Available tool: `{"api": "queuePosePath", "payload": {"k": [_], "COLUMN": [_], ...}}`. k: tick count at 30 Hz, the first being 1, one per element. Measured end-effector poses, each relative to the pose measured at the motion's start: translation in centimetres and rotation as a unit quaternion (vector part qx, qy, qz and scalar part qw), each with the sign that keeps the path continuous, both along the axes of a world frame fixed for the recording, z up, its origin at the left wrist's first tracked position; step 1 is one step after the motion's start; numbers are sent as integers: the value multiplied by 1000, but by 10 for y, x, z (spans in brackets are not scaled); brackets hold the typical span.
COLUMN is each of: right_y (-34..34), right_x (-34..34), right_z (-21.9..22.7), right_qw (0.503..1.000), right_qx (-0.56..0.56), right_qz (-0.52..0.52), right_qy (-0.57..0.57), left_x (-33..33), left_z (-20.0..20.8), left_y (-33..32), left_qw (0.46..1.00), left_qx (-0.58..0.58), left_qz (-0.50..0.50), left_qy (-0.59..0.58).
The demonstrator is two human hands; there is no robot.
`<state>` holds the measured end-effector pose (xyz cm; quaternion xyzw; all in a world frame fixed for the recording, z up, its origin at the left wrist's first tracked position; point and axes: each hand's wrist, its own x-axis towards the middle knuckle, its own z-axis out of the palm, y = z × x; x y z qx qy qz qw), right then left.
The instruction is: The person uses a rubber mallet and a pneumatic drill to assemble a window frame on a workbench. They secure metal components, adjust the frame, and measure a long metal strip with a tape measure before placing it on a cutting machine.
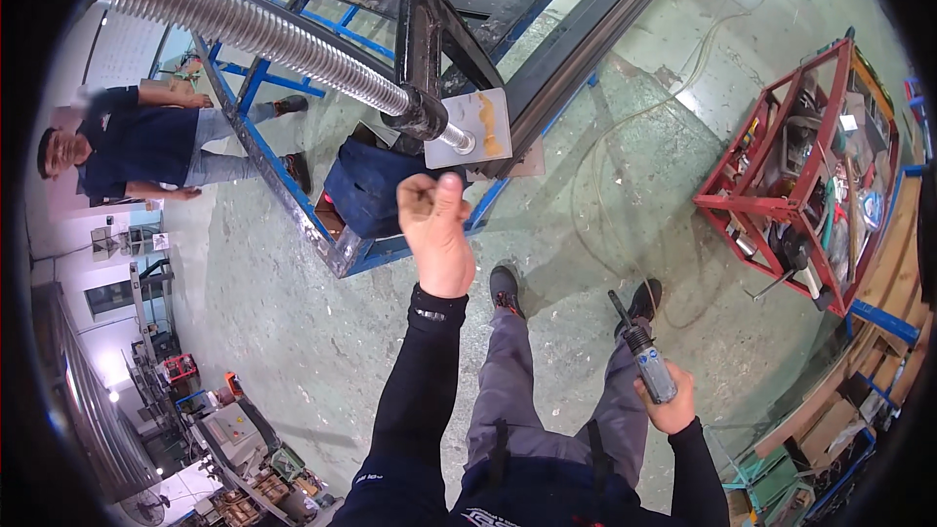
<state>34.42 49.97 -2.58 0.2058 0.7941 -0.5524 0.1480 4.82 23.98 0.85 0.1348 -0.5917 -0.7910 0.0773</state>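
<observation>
Two hands: right grips drill, left raised.

Just above the raised left hand, the threaded steel rod with its black clamp and a small metal plate block the way forward. Bare floor lies open to its right. The right hand, low with a hand tool, has a red tool rack well off to its right.

Metal workshop, blue steel frame, red tool rack, concrete floor
</observation>
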Motion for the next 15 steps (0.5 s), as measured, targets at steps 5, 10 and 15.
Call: {"api": "queuePosePath", "payload": {"k": [5,10,15], "right_y": [-8,-13,-12], "right_x": [-1,-6,-11], "right_z": [-3,0,2], "right_qw": [1000,1000,1000], "right_qx": [-5,-14,-8], "right_qz": [-10,7,23], "right_qy": [9,-7,-7], "left_x": [7,11,13], "left_z": [9,12,11], "left_y": [12,17,19], "left_qw": [964,904,858], "left_qx": [192,356,430], "left_qz": [-133,-159,-181], "left_qy": [-130,-177,-216]}}
